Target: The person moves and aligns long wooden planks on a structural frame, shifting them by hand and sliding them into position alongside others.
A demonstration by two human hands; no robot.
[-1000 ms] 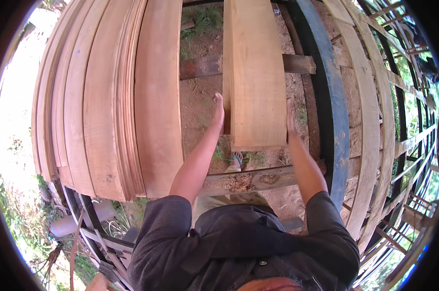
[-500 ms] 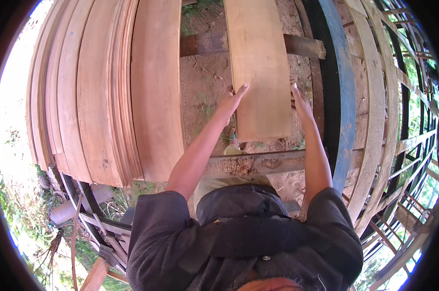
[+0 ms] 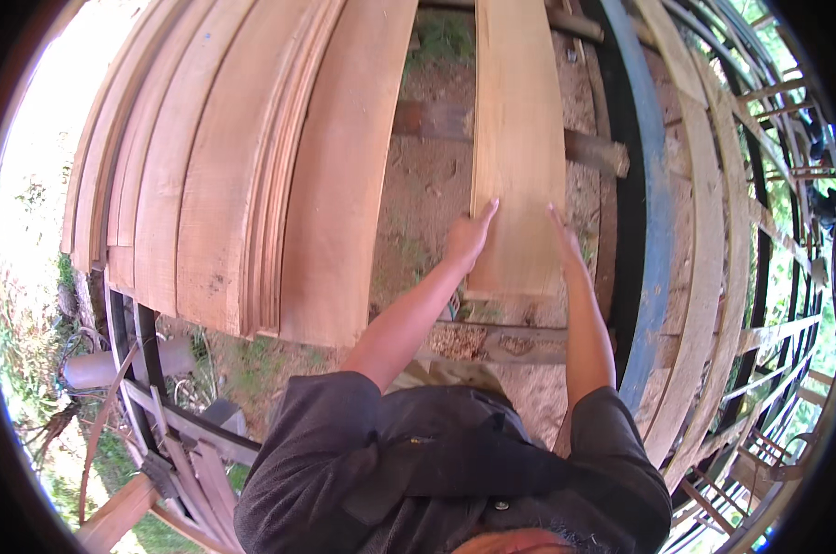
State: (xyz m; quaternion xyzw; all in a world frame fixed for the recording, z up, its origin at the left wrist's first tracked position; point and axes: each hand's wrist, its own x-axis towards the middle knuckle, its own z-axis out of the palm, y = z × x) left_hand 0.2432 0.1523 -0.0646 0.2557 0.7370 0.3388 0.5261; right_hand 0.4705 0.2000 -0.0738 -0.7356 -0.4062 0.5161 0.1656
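Observation:
A long, pale wooden plank [image 3: 520, 148] stretches away from me, its near end in front of my body. At its left edge, my left hand [image 3: 469, 238] grips with the thumb on the top face and the fingers underneath, out of sight. Across from it, my right hand [image 3: 569, 245] is closed at the plank's right edge, thumb at the upper edge and fingers mostly hidden. Both hands are close to the near end, roughly level with each other.
A stack of boards [image 3: 219, 185] lies to the left, with a single wide board [image 3: 344, 175] on its right side. Wooden crossbeams [image 3: 593, 152] run beneath over bare soil. A blue and black rail [image 3: 654, 185] and slatted timbers [image 3: 709, 203] stand on the right.
The whole view has shifted and tilted, so the plank and boards sit lower and farther right in the picture. My right thumb has come up against the plank's edge.

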